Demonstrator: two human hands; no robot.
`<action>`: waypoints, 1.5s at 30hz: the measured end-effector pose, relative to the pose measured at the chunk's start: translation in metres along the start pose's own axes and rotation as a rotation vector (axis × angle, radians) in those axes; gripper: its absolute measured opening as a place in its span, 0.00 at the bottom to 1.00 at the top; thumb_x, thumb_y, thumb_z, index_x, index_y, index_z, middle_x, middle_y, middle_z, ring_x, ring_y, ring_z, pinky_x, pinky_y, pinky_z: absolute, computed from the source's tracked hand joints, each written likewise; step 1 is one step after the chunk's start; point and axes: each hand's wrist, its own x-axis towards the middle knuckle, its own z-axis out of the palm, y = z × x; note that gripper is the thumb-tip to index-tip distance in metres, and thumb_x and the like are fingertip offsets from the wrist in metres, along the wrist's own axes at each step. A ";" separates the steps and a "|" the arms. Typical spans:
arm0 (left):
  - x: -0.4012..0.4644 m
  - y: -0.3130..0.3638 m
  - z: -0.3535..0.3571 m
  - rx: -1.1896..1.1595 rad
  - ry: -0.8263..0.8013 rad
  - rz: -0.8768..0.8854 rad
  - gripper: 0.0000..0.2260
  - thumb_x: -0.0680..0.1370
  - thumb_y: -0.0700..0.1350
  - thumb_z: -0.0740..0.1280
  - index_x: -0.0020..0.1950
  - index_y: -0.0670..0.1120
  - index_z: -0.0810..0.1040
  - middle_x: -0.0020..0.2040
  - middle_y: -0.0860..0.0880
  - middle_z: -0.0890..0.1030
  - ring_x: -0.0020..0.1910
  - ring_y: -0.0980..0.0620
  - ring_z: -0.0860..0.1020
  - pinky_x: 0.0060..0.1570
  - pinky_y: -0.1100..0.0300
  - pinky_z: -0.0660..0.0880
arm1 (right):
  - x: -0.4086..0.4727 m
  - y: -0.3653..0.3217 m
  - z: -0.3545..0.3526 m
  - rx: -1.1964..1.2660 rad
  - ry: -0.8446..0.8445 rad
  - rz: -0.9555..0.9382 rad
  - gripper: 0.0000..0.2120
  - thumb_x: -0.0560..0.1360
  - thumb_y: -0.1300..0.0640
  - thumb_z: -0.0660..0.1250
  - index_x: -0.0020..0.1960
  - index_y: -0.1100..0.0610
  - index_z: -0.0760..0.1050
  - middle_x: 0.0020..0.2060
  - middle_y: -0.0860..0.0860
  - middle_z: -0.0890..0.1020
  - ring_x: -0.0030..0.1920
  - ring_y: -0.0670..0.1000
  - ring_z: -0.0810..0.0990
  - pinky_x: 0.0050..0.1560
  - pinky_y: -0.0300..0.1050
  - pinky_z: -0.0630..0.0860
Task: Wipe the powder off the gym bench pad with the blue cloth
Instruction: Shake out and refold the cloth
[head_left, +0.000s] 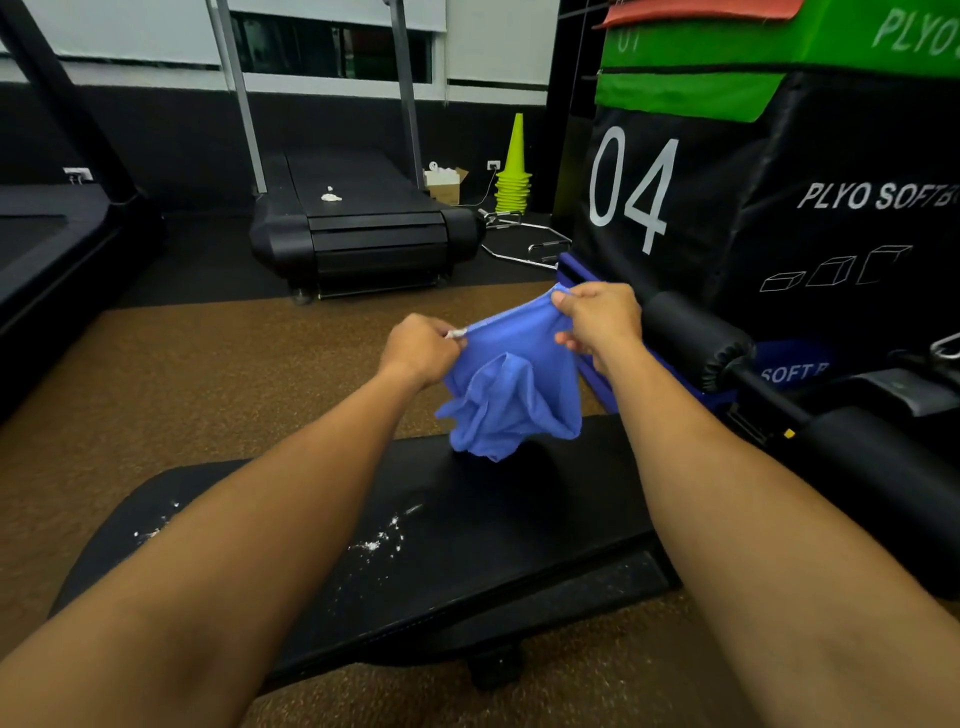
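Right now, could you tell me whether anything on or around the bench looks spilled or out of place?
Yes: white powder is scattered on the black bench pad, with more specks near its left end. A small white lump also sits on the treadmill belt behind.

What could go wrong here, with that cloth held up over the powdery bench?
1. The blue cloth is bunched below the edge that the left hand and right hand pinch; wiping with a wad may smear the powder.
2. More powder lies near the bench pad end, partly behind the left forearm, so it could be missed.
3. A sideways sweep may push powder onto the floor.
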 end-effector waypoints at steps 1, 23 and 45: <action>0.004 0.005 -0.002 -0.012 0.049 0.019 0.07 0.77 0.47 0.69 0.51 0.51 0.87 0.44 0.50 0.84 0.44 0.49 0.81 0.41 0.60 0.70 | 0.004 -0.005 0.000 0.065 0.010 0.004 0.09 0.75 0.57 0.73 0.37 0.53 0.78 0.39 0.54 0.81 0.28 0.54 0.81 0.33 0.47 0.82; 0.003 0.054 -0.030 -0.478 0.317 0.200 0.07 0.80 0.46 0.70 0.55 0.53 0.86 0.47 0.55 0.86 0.47 0.56 0.83 0.42 0.58 0.81 | 0.009 -0.045 -0.010 0.304 0.069 -0.333 0.10 0.78 0.60 0.69 0.38 0.53 0.80 0.34 0.51 0.79 0.39 0.51 0.77 0.46 0.51 0.79; 0.004 0.071 -0.029 -0.669 0.161 0.196 0.07 0.81 0.40 0.68 0.57 0.44 0.84 0.46 0.51 0.85 0.44 0.55 0.81 0.37 0.69 0.78 | 0.021 -0.050 -0.018 0.289 0.008 -0.233 0.08 0.74 0.59 0.69 0.36 0.55 0.80 0.35 0.56 0.79 0.38 0.54 0.75 0.41 0.52 0.72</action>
